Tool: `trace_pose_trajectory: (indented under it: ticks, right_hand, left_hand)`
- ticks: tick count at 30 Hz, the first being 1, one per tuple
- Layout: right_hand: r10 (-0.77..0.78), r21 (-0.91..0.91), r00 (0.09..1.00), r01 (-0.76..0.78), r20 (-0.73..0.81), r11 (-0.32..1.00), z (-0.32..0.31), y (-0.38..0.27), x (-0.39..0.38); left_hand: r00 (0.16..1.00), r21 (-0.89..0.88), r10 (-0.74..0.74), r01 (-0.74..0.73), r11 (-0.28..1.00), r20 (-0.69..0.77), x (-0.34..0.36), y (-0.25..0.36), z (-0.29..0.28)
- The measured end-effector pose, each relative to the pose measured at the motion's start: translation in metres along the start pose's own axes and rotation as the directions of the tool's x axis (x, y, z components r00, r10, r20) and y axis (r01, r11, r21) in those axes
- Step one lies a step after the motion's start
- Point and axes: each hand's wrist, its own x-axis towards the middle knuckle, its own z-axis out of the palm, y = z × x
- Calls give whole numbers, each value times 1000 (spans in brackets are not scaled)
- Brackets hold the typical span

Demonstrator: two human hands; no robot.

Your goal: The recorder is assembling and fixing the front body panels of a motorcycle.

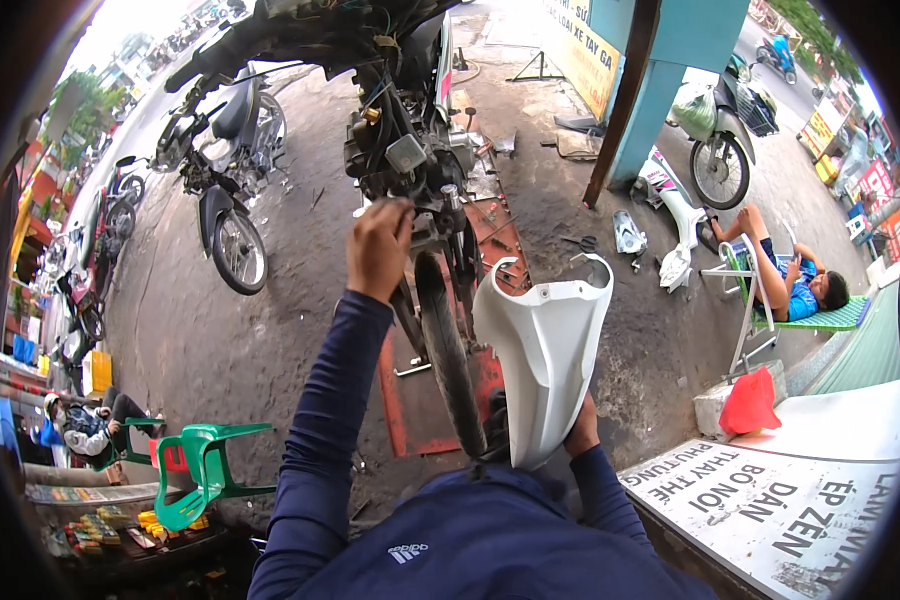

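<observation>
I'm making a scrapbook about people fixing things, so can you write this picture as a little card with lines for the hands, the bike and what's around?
Left hand: fingers curled, at the bike's front; can't tell if it holds anything
Right hand: gripping the white panel near its lower end
Motorbike: wires and metal bare, front wheel above a red platform
Left side: green plastic chair, parked motorbike
Right side: person on a green lounger, red bag
</observation>
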Motion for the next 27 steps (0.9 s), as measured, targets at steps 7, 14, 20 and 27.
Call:
trace_pose_trajectory:
  ticks: [7,14,20,27]
  right_hand:
    - [11,-7,999,-11,-41,1000,-10,4,-8]
    - [36,52,999,-34,-22,998,-13,12,-6]
    - [38,-5,999,-38,8,999,-18,13,-1]
    - [32,-43,999,-34,-41,999,-10,10,-9]
  left_hand:
    - [998,19,64,-64,998,6,59,-30,-24]
    - [996,95,84,-86,992,29,62,-46,-25]
    - [968,175,250,-249,953,14,70,-44,-16]
    - [974,169,188,-208,963,128,62,-51,-34]
